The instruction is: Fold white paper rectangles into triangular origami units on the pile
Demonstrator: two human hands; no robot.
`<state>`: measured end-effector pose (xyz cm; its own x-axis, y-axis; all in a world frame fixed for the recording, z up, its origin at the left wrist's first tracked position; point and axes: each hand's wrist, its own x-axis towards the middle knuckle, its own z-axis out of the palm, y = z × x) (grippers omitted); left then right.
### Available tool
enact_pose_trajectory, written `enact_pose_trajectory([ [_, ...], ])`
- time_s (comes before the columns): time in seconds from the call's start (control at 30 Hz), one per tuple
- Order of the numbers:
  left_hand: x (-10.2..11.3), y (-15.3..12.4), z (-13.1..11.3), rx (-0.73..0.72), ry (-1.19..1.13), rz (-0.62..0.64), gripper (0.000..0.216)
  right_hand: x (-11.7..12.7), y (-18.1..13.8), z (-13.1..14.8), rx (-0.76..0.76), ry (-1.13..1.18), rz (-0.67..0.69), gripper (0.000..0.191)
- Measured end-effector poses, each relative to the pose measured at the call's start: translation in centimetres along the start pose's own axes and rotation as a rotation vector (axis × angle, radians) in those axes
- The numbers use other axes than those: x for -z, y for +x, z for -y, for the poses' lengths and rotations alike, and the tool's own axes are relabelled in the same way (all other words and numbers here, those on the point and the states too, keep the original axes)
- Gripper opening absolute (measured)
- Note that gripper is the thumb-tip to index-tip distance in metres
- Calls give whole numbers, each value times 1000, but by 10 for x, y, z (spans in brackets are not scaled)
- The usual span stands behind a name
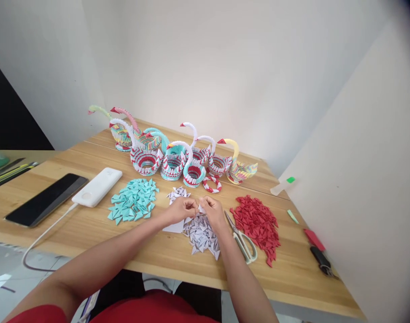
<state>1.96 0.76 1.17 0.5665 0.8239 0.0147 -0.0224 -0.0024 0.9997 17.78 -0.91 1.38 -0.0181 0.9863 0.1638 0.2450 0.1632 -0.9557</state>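
My left hand (180, 210) and my right hand (212, 211) meet above a pile of folded white paper triangles (202, 234). Between their fingertips is a small white paper piece (201, 209), pinched by both hands; its exact folds are too small to make out. Partly under my left hand lies a flat stack of white paper (174, 227). Just behind that hand is a smaller heap of pale folded pieces (178, 193). Scissors with pale green handles (245, 244) lie beside my right forearm, their blades pointing away from me.
Teal triangles (134, 200) are heaped at left, red triangles (256, 224) at right. Several paper swans (146, 160) and a red-and-white ring (212, 184) stand behind. A phone (46, 199), a cabled white power bank (97, 187) and a black-handled tool (321, 259) lie toward the sides.
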Motion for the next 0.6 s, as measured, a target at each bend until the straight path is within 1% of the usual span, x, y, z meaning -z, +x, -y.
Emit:
enact_pose_trajectory([
  [0.2,0,-1,0,-27,45,-18,12,0,-1,2,19,-47,-15,36],
  [0.4,3,1,2,-75,149,-28,24,-1,-4,6,110,-188,-87,36],
  [0.53,6,3,2,-93,210,-108,22,-2,-4,7,109,-160,-45,26],
  [0.6,7,3,2,-99,233,-120,20,-2,-4,8,86,-151,-31,24],
])
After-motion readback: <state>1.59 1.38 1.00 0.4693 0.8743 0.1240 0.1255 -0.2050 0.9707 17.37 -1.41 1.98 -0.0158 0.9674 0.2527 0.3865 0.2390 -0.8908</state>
